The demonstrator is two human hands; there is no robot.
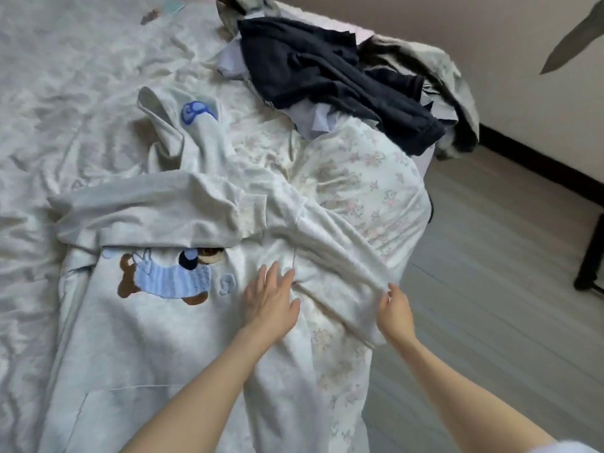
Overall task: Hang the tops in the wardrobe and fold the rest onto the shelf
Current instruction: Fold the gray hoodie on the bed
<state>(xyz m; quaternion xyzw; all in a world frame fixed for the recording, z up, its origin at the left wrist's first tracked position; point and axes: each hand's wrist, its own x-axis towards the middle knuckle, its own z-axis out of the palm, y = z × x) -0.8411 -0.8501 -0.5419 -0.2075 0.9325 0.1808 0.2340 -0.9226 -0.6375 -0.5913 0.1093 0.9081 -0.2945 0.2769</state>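
Observation:
A pale grey hooded sweatshirt (137,348) with an embroidered bear in a blue striped jumper lies spread on the bed, its front up. One sleeve is folded across the chest above the bear. The other sleeve (330,253) runs out to the right toward the bed's edge. My left hand (271,302) lies flat and open on the body of the sweatshirt beside the bear. My right hand (394,313) pinches the edge of the right sleeve near its shoulder end. A heap of other clothes (327,73), with a dark navy garment on top, sits at the bed's far right corner.
The bed (65,93) has a crumpled whitish cover with a faint floral print. Grey floorboards (490,289) lie to the right, with a dark skirting board along the wall. A black furniture leg (588,266) stands at the far right.

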